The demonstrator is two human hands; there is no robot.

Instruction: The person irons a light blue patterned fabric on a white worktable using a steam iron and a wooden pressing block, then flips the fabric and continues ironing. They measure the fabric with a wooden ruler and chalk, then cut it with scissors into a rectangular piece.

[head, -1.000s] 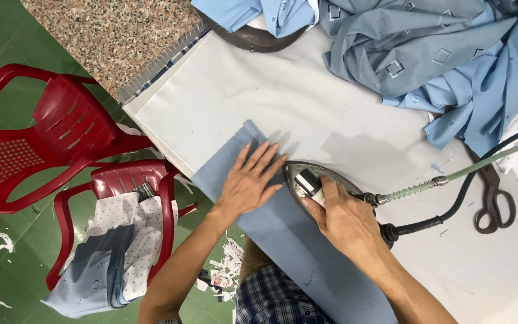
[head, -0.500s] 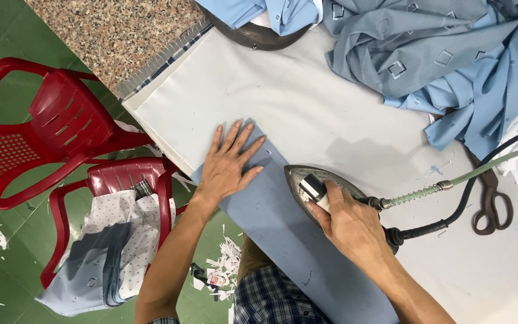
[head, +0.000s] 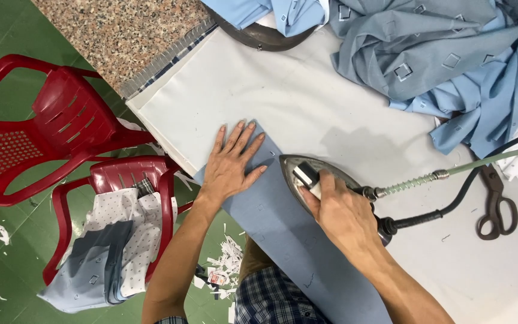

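Observation:
A long strip of grey-blue fabric (head: pixel 277 240) lies diagonally on the white padded ironing table (head: pixel 307 102). My left hand (head: pixel 230 163) presses flat on the strip's far end, fingers spread. My right hand (head: pixel 340 210) grips the handle of a metal steam iron (head: pixel 300 174), which rests on the strip just right of my left hand. A black cord and a pale green hose (head: pixel 487 161) run from the iron's back toward the right.
A heap of blue and grey patterned fabric (head: pixel 439 54) covers the table's far right. Scissors (head: pixel 497 204) lie at the right edge. Two red plastic chairs (head: pixel 61 132) stand left of the table, the nearer holding folded cloth pieces (head: pixel 109 246). Paper scraps litter the green floor.
My left hand has slid up along the strip to its far end. The iron has followed a little in the same direction, still in my right hand.

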